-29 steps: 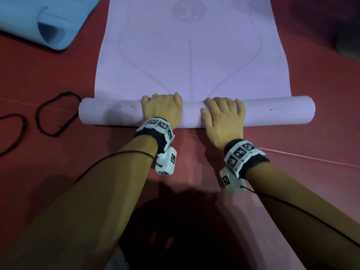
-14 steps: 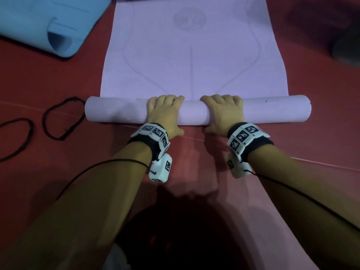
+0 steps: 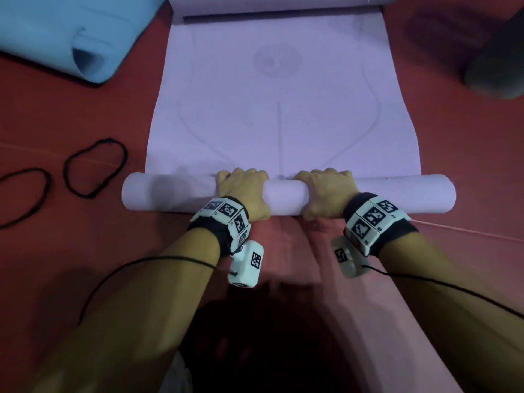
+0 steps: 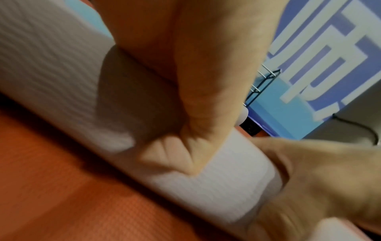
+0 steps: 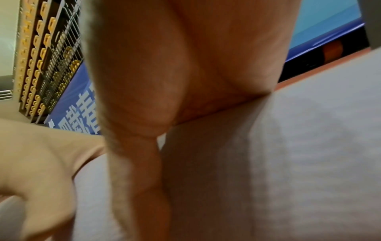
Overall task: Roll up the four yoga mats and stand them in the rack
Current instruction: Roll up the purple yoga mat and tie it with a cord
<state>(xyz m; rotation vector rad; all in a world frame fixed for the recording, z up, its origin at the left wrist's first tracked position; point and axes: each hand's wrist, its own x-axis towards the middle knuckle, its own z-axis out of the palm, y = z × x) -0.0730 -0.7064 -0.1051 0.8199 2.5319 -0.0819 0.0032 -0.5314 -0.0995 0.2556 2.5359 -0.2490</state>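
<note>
A lavender yoga mat [image 3: 283,109] lies flat on the red floor, and its near end is wound into a roll [image 3: 286,195]. My left hand [image 3: 243,191] and right hand [image 3: 326,191] sit side by side on the middle of the roll. On each hand the fingers curl over the far side and the thumb sits on the near side. The left wrist view shows my left thumb [image 4: 185,114] pressed on the ribbed roll [image 4: 62,73]. In the right wrist view the right palm [image 5: 164,81] lies on the roll [image 5: 288,163]. A wire rack [image 4: 261,84] stands far off.
A blue mat [image 3: 71,32], loosely folded, lies at the far left. Two black cord loops [image 3: 95,165] [image 3: 25,194] lie on the red floor left of the roll. A dark object [image 3: 496,69] sits at the far right. A pinkish strip [image 3: 297,251] runs under my wrists.
Both hands have pushed the roll away from me over the flat mat. Their fingers now wrap further over its far side and the wrists sit higher.
</note>
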